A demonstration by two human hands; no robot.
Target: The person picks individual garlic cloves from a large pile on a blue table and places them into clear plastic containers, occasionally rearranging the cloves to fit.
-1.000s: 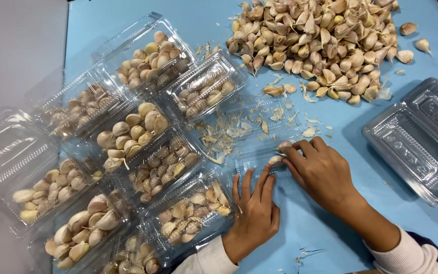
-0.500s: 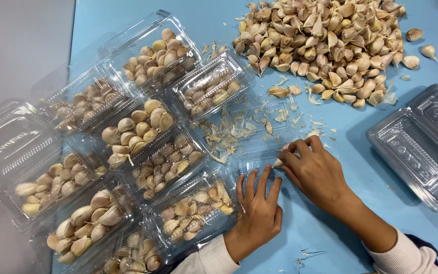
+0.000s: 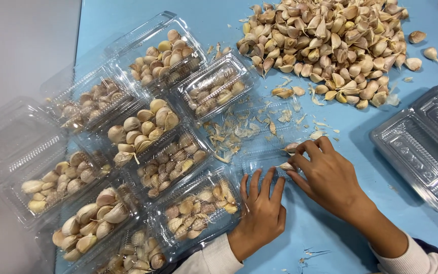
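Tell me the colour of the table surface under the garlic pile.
Light blue table surface, seen in the head view, beneath the garlic pile.

The garlic pile is lying at one o'clock on the table, the filled boxes are spreading toward nine (several touching), an empty tray is sitting at three, and peel scraps are lying between.
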